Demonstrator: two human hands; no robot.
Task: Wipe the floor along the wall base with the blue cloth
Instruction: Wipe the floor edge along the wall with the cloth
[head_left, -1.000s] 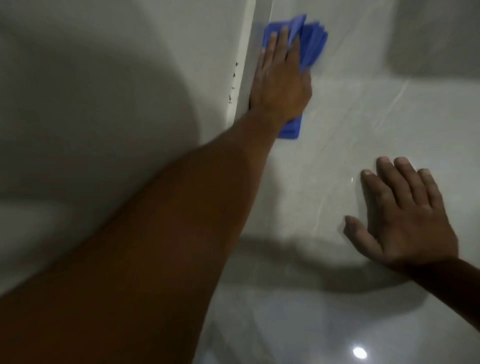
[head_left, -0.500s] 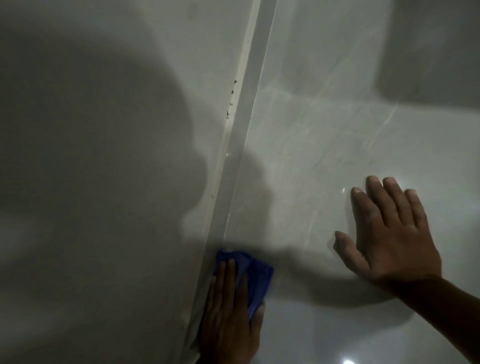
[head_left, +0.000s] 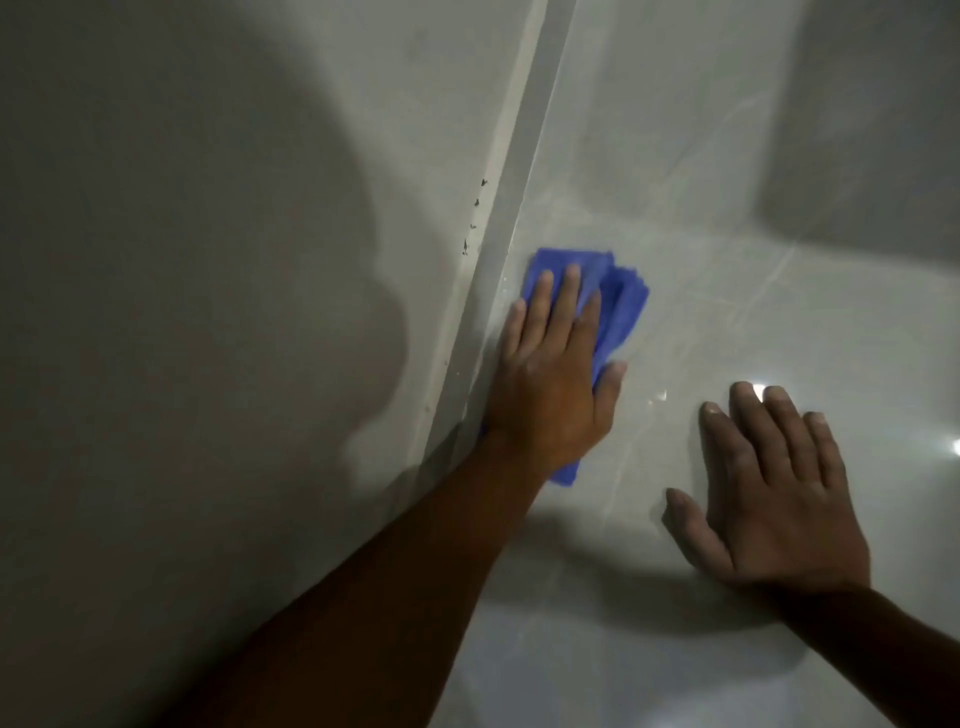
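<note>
A folded blue cloth (head_left: 618, 306) lies flat on the glossy pale floor tile (head_left: 727, 291), right beside the wall base strip (head_left: 498, 265). My left hand (head_left: 550, 384) presses down on the cloth with fingers spread over it; most of the cloth is under the palm, and its far end and a near corner stick out. My right hand (head_left: 769, 499) rests palm down on the floor to the right, fingers apart, holding nothing.
The grey wall (head_left: 208, 260) fills the left half, with small dark specks near the base strip. Shadows of my head and arms fall on the wall and floor. Bright light reflections show on the tile at the right.
My left hand has slid the cloth along the wall base: far out a second ago, pulled close half a second ago, now pushed forward again. The right hand stays planted.
</note>
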